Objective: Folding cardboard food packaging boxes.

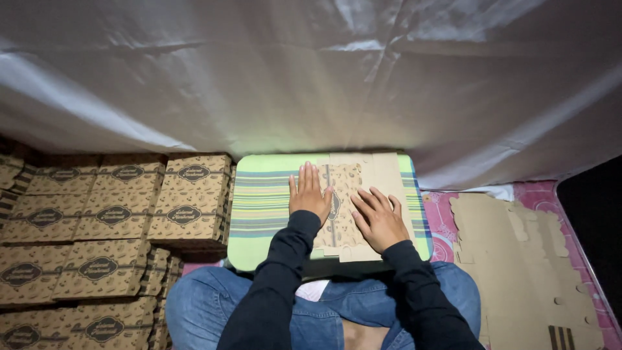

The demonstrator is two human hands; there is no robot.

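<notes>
While lying unfolded on the green striped lap board (259, 201), the flat brown patterned cardboard box blank (359, 178) is being pressed under my left hand (308, 194) and right hand (379, 219), both spread flat, gripping nothing.

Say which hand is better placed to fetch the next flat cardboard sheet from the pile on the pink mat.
Right, probably. The right hand lies on the box blank nearer the flat cardboard pile; the left hand is toward the folded boxes.

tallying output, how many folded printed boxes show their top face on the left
9 at least: folded boxes in three rows of three, left of the striped lap table; others are cut off or hidden beneath.
</notes>
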